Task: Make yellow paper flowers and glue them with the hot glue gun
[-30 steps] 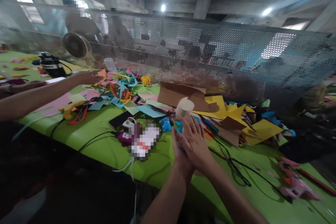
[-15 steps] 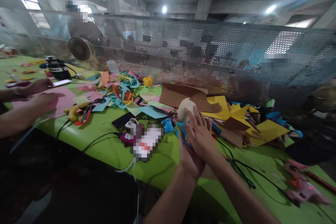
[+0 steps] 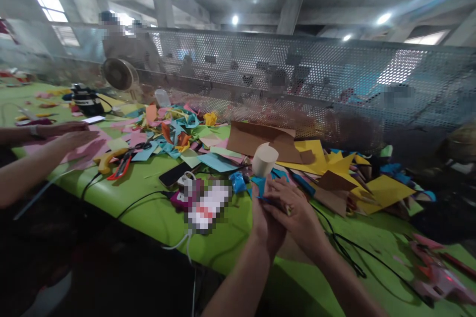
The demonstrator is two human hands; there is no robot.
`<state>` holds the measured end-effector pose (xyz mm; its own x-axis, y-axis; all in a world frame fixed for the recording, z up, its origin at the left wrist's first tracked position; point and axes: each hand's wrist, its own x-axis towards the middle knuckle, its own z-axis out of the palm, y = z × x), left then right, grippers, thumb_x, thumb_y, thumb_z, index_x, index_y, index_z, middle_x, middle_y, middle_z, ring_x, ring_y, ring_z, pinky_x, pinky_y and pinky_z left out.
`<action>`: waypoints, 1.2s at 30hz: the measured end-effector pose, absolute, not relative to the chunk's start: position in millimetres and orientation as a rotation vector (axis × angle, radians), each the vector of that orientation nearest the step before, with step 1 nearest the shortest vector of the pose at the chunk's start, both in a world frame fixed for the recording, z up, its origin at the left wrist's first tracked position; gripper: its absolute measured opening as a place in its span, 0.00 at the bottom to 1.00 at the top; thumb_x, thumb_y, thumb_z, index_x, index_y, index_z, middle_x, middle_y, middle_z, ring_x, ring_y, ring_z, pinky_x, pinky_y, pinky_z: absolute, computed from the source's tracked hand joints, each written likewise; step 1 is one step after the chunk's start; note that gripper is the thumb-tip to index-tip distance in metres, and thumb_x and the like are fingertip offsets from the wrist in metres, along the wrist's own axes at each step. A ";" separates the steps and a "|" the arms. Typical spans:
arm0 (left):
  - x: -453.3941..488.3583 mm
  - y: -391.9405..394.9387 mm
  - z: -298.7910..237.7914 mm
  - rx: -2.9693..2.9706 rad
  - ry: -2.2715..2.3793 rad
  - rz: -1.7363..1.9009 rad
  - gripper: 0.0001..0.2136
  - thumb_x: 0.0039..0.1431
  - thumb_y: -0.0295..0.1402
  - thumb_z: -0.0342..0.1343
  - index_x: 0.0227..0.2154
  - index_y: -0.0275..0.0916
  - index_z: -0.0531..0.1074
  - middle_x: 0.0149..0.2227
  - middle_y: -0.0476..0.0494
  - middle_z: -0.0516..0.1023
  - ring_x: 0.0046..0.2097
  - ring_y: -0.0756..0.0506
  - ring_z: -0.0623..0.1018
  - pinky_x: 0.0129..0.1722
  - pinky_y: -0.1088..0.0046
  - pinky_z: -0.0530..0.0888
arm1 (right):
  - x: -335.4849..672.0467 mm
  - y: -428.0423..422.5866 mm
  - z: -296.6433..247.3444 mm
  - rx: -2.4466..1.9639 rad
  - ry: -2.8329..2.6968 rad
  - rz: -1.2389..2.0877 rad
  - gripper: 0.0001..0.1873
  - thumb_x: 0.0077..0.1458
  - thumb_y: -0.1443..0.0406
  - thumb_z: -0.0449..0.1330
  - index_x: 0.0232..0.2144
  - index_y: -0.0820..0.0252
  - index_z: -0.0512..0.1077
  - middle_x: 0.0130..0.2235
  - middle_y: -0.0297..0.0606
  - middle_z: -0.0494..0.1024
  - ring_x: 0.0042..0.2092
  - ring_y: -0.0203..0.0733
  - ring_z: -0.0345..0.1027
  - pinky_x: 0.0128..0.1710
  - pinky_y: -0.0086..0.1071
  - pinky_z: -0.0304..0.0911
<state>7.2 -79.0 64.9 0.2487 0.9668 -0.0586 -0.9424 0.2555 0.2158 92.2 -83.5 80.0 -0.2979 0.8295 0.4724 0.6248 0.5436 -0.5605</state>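
Note:
A piece of blue paper (image 3: 259, 186) sits in my left hand (image 3: 263, 220), its edge showing above the thumb. My right hand (image 3: 293, 203) lies across the left palm, fingers slightly bent and pressed onto the paper, covering most of it and the left fingers. Just beyond my fingertips stands a cream-coloured roll (image 3: 265, 160), which looks like paper or tape. To the left of my hands is a small blue packet (image 3: 238, 182), and a dark-blue stick-like tool (image 3: 302, 183) lies to the right.
A phone (image 3: 210, 205), purple power strip (image 3: 184, 195) and cables lie left on the green table (image 3: 159, 228). Colored paper scraps (image 3: 178, 129) and brown sheets (image 3: 260, 137) lie behind; a pink glue gun (image 3: 441, 277) lies right. A co-worker's hands (image 3: 74, 133) rest over pink paper.
My right hand has slid down and right, away from the cream roll, which now shows more fully. Its fingers have bent over the blue paper. The view has shifted slightly.

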 end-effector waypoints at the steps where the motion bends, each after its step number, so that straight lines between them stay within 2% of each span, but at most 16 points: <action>1: 9.6 -79.7 65.8 0.159 0.218 1.301 0.29 0.66 0.55 0.39 0.50 0.39 0.74 0.56 0.38 0.75 0.62 0.42 0.71 0.64 0.65 0.66 | 92.7 -82.8 77.5 -1.158 -1.970 0.386 0.06 0.56 0.61 0.64 0.36 0.50 0.80 0.55 0.39 0.78 0.61 0.55 0.65 0.63 0.56 0.53; 3: 12.5 -79.4 67.3 0.241 0.299 1.304 0.29 0.64 0.57 0.41 0.48 0.40 0.75 0.55 0.37 0.76 0.61 0.41 0.72 0.62 0.64 0.68 | 96.0 -80.1 75.8 -1.122 -1.806 0.522 0.03 0.55 0.62 0.64 0.32 0.52 0.79 0.51 0.40 0.81 0.57 0.53 0.70 0.60 0.52 0.58; 6: 9.2 -71.0 66.0 0.478 0.556 1.377 0.30 0.61 0.59 0.43 0.47 0.40 0.74 0.52 0.36 0.77 0.59 0.39 0.74 0.60 0.59 0.70 | 111.2 -74.3 81.7 -1.096 -1.492 0.767 0.08 0.52 0.57 0.67 0.31 0.55 0.79 0.43 0.41 0.83 0.48 0.51 0.75 0.53 0.46 0.66; 8: 2.6 -59.5 61.7 0.558 0.668 1.415 0.24 0.59 0.55 0.51 0.47 0.41 0.73 0.52 0.39 0.77 0.58 0.39 0.74 0.61 0.58 0.68 | 127.4 -69.5 87.5 -1.104 -1.301 0.843 0.14 0.48 0.54 0.70 0.32 0.57 0.79 0.38 0.41 0.84 0.42 0.48 0.77 0.46 0.42 0.70; 12: -11.8 -32.1 49.6 0.814 0.928 1.403 0.13 0.52 0.40 0.64 0.37 0.39 0.73 0.45 0.38 0.78 0.55 0.35 0.74 0.59 0.53 0.66 | 157.3 -57.9 88.2 -1.142 -1.147 0.826 0.20 0.41 0.50 0.73 0.31 0.58 0.78 0.32 0.40 0.82 0.34 0.43 0.75 0.37 0.36 0.71; 16: -15.1 -16.4 38.9 1.779 1.594 1.020 0.18 0.54 0.35 0.62 0.47 0.38 0.70 0.50 0.32 0.76 0.58 0.32 0.70 0.57 0.54 0.65 | 166.9 -48.3 72.7 -1.156 -1.147 0.835 0.22 0.40 0.48 0.73 0.30 0.59 0.78 0.29 0.38 0.81 0.32 0.42 0.74 0.34 0.34 0.70; 20: -8.4 -11.3 28.5 2.062 1.874 0.635 0.20 0.56 0.38 0.61 0.48 0.36 0.67 0.51 0.29 0.75 0.57 0.31 0.71 0.53 0.55 0.67 | 166.4 -48.2 58.5 -1.185 -1.176 0.842 0.23 0.41 0.48 0.72 0.30 0.60 0.78 0.27 0.38 0.80 0.30 0.42 0.73 0.30 0.34 0.68; 24: -5.6 -8.7 20.7 2.151 1.908 0.509 0.12 0.59 0.37 0.58 0.43 0.38 0.67 0.47 0.32 0.77 0.54 0.33 0.74 0.51 0.57 0.67 | 166.2 -51.8 51.8 -1.205 -1.205 0.849 0.23 0.42 0.47 0.70 0.29 0.60 0.78 0.27 0.38 0.79 0.29 0.42 0.72 0.30 0.34 0.68; 28: -7.4 -10.3 21.1 2.132 1.797 0.632 0.07 0.61 0.33 0.54 0.41 0.39 0.64 0.45 0.33 0.76 0.51 0.35 0.75 0.49 0.60 0.68 | 164.2 -52.8 48.6 -1.200 -1.208 0.865 0.21 0.44 0.48 0.70 0.29 0.60 0.78 0.27 0.37 0.78 0.30 0.41 0.71 0.31 0.34 0.67; 31: -5.3 -13.8 22.0 1.927 1.581 0.885 0.08 0.61 0.30 0.53 0.42 0.41 0.62 0.41 0.37 0.76 0.46 0.38 0.77 0.46 0.64 0.69 | 160.6 -55.1 47.8 -1.192 -1.211 0.865 0.19 0.46 0.50 0.69 0.30 0.60 0.78 0.28 0.36 0.78 0.30 0.41 0.70 0.32 0.34 0.66; 34: 1.8 -16.8 18.3 1.664 1.327 1.090 0.10 0.60 0.32 0.55 0.43 0.43 0.63 0.38 0.43 0.76 0.41 0.42 0.76 0.47 0.65 0.69 | 155.7 -59.7 47.7 -1.187 -1.210 0.851 0.16 0.48 0.52 0.68 0.30 0.59 0.78 0.28 0.35 0.78 0.31 0.41 0.70 0.31 0.33 0.66; 36: 8.0 -18.6 14.4 1.501 1.176 1.169 0.12 0.57 0.34 0.59 0.42 0.43 0.64 0.39 0.45 0.75 0.42 0.44 0.75 0.49 0.65 0.69 | 152.5 -62.9 47.7 -1.183 -1.228 0.806 0.14 0.49 0.53 0.68 0.30 0.58 0.77 0.29 0.36 0.78 0.32 0.42 0.71 0.32 0.33 0.66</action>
